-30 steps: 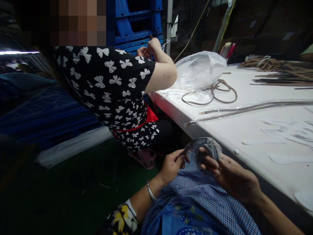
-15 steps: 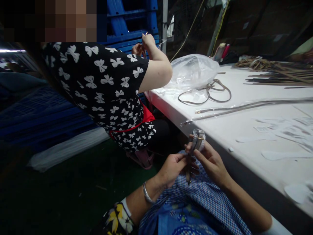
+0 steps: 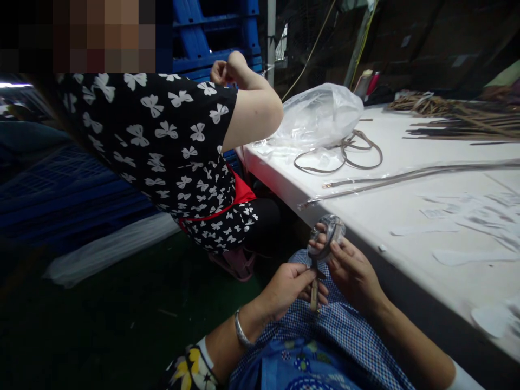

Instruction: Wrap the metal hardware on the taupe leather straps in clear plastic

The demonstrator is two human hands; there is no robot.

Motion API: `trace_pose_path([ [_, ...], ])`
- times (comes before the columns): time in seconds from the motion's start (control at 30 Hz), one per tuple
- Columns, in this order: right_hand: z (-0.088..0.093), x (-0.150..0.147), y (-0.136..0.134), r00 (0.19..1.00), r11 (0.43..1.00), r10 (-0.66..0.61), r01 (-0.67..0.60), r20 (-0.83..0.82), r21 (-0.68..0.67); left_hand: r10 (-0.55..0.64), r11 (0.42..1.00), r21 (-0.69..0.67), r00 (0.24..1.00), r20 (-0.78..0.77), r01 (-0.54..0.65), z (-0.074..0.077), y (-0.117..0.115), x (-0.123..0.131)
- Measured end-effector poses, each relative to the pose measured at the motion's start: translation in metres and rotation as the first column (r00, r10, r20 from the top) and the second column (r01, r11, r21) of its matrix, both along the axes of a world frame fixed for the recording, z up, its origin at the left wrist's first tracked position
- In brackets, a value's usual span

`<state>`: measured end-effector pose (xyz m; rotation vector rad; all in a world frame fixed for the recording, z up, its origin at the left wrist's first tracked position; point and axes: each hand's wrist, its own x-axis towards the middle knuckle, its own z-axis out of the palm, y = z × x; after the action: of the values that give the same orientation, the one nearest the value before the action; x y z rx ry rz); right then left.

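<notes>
Above my lap, both hands hold a thin brown strap [image 3: 314,297], part of it coiled into a loop with shiny clear plastic [image 3: 335,233] around it. My left hand [image 3: 286,287], a silver bangle on its wrist, pinches the strap between thumb and fingers below the coil. A short end hangs down past those fingers, with a small bit of metal at its tip. My right hand [image 3: 352,270] grips the coil from the right, some fingers passing through the loop. Both hands are closed on the same strap, just off the table's edge.
A white table [image 3: 390,197] runs along my right. On it lie long straps [image 3: 377,180], a looped strap [image 3: 368,165], a clear plastic bag [image 3: 320,111], a strap pile [image 3: 467,119] and white scraps [image 3: 483,214]. A co-worker [image 3: 174,141] sits close ahead at left, before blue pallets [image 3: 215,32].
The coil has turned in my right hand, its loop now facing me more. My left hand has dropped slightly along the strap. The co-worker's hands have shifted left.
</notes>
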<state>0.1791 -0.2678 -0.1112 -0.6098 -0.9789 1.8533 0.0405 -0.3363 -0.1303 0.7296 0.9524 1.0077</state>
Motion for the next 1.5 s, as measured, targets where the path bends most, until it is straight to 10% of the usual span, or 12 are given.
trace_pose_path([
  [0.17, -0.007, 0.004, -0.001, 0.963, 0.969, -0.016, -0.051, 0.268, 0.242, 0.043, 0.999, 0.002, 0.999, -0.021, -0.043, 0.003, -0.002, 0.004],
  [0.33, -0.015, 0.015, -0.002, 0.804, 0.750, -0.185, -0.256, 0.565, 0.610, 0.042, 0.997, -0.059, 0.999, 0.027, -0.041, 0.007, 0.000, 0.000],
  [0.63, -0.017, 0.032, 0.003, 0.789, 0.570, -0.154, -0.421, 0.595, 0.706, -0.047, 0.959, -0.261, 0.970, 0.237, 0.110, 0.006, 0.007, -0.012],
  [0.83, -0.012, 0.030, -0.003, 0.815, 0.724, -0.025, -0.385, 0.579, 0.573, -0.204, 0.941, -0.219, 0.950, 0.238, 0.257, 0.005, 0.009, -0.020],
  [1.03, -0.034, 0.017, -0.013, 0.960, 0.991, -0.049, 0.012, 0.274, 0.137, -0.160, 0.964, -0.170, 0.957, 0.241, 0.204, 0.005, 0.011, -0.008],
  [1.2, -0.049, 0.003, -0.018, 0.995, 0.966, -0.098, 0.089, -0.028, -0.243, 0.096, 0.990, 0.121, 0.981, -0.170, -0.076, 0.013, 0.004, 0.005],
  [1.37, -0.046, -0.006, -0.024, 0.989, 0.982, -0.110, 0.092, -0.103, -0.163, 0.435, 0.838, 0.541, 0.688, -0.581, -0.072, 0.023, 0.001, 0.007],
  [1.5, -0.041, -0.009, -0.026, 0.988, 0.991, -0.128, 0.124, -0.089, -0.053, 0.444, 0.818, 0.575, 0.630, -0.637, 0.005, 0.022, 0.005, 0.008],
])
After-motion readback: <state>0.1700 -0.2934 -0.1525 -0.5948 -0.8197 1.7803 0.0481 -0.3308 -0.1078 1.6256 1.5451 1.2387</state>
